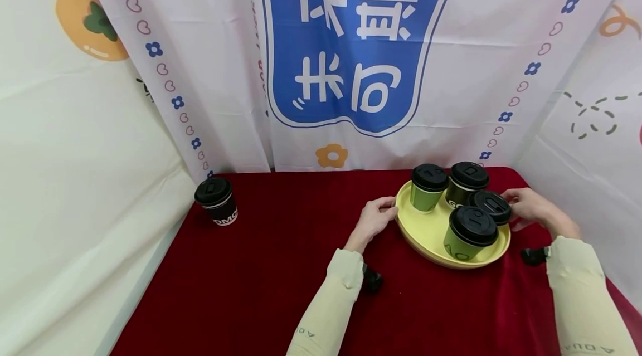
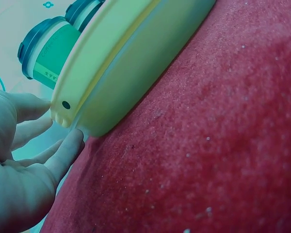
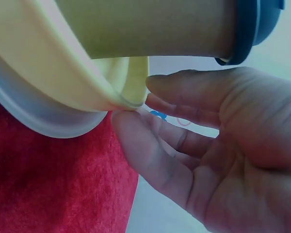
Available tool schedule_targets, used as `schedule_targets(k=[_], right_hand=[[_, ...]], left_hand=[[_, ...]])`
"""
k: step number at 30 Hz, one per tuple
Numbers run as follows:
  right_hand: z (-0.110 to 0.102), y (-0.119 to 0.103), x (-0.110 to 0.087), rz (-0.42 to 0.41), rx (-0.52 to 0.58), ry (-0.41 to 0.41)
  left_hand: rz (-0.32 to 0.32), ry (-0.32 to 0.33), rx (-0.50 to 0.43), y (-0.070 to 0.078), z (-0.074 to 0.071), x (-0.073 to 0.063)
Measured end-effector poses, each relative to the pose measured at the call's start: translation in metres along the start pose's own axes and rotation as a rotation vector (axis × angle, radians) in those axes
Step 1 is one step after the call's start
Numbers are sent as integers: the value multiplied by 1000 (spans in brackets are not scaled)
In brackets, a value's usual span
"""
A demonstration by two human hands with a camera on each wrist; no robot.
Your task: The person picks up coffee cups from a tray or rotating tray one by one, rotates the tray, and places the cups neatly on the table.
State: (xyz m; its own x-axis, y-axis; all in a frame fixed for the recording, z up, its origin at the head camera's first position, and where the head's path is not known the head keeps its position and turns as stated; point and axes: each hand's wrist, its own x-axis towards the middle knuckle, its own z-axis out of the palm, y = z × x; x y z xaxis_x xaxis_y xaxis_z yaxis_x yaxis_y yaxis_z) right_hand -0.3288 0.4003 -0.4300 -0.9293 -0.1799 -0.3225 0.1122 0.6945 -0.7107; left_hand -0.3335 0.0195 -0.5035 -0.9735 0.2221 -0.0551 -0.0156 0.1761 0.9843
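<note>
Both hands are at opposite sides of a round yellow tray (image 1: pixel 420 229) on the table's right side. My left hand (image 1: pixel 375 218) grips its left rim, with fingertips on the rim and just under it in the left wrist view. My right hand (image 1: pixel 533 208) pinches the right rim, its thumb above and a finger below in the right wrist view. The tray holds several lidded paper coffee cups: a green cup (image 1: pixel 425 200) at back left, a dark cup (image 1: pixel 458 193) behind, a green cup (image 1: pixel 463 242) in front, and a cup with a black lid (image 1: pixel 490 206) beside my right hand, its body mostly hidden in the head view.
Another black paper cup (image 1: pixel 223 208) with a lid stands at the table's far left. Dark red cloth (image 1: pixel 281 267) covers the table. A printed white curtain (image 1: pixel 225 66) hangs behind, and pale cloth walls (image 1: pixel 75 178) flank both sides.
</note>
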Motion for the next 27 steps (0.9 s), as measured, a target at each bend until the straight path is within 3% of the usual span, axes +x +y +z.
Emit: schedule_targets(k=[15, 27], right_hand=[[0, 2, 1, 38, -43, -31], [3, 0, -20, 41, -87, -74]], left_hand=[[-32, 15, -26, 2, 2, 0], [-27, 25, -35, 1, 3, 1]])
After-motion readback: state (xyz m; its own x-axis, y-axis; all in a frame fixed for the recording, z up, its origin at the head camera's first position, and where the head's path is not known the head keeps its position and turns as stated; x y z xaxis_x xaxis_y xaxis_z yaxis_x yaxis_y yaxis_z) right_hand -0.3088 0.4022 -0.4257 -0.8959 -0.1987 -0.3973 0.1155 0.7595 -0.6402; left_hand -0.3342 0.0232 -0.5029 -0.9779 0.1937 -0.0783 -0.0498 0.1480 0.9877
